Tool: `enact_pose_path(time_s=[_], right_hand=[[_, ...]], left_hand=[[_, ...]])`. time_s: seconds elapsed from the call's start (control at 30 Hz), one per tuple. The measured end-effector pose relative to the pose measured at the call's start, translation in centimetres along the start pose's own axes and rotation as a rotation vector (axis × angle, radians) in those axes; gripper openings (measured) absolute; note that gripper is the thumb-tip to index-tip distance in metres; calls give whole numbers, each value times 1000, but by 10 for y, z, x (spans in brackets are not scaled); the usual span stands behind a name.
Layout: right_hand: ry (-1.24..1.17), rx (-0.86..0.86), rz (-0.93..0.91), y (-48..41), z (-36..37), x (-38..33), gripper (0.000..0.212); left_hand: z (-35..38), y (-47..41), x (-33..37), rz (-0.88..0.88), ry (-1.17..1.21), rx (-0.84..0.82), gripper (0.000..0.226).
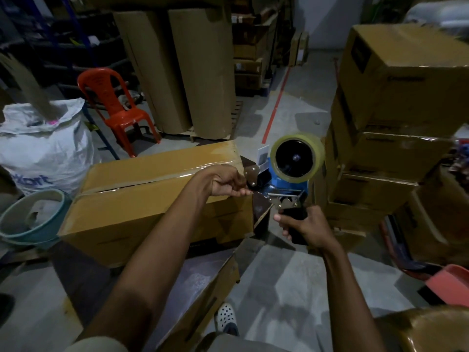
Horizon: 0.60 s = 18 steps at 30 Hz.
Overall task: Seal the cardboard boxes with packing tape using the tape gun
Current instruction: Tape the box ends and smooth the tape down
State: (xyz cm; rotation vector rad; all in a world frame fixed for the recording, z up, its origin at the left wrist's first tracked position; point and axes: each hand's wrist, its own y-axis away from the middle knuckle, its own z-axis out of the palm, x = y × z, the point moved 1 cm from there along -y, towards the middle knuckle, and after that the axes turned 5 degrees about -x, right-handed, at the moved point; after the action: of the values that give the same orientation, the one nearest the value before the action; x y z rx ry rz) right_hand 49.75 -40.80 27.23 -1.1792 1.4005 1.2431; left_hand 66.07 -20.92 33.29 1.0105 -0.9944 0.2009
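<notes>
2 forearms reach to a tape gun (pixel 284 181) held off the right end of a long cardboard box (pixel 157 199) lying on the floor.
Right hand (pixel 305 226) is wrapped around the gun's black handle; left hand (pixel 224 182), fingers curled, seems to pinch the clear tape (pixel 253 193) at the gun's nose, by the box's top corner. A strip (pixel 152 175) already lies along the top seam. Those fingertips sit close to the cutter, so a sharp tug risks a nick; slack tape could fold onto itself. Stacked boxes (pixel 396 128) stand just beside, crowding the right elbow; a red chair (pixel 114 105) is well behind.
</notes>
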Motion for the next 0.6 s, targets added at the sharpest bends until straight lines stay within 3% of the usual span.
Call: enact_pose_path(time_s=[0.17, 0.4, 0.6], right_hand=[[-18, -12, -19, 16, 5, 0, 19], [19, 3, -26, 28, 13, 6, 22], [148, 51, -12, 32, 10, 24, 23]], left_hand=[[-1, 1, 1, -37, -212, 44, 24], [-7, -9, 2, -39, -348, 221, 15], [-50, -11, 37, -89, -448, 267, 15]])
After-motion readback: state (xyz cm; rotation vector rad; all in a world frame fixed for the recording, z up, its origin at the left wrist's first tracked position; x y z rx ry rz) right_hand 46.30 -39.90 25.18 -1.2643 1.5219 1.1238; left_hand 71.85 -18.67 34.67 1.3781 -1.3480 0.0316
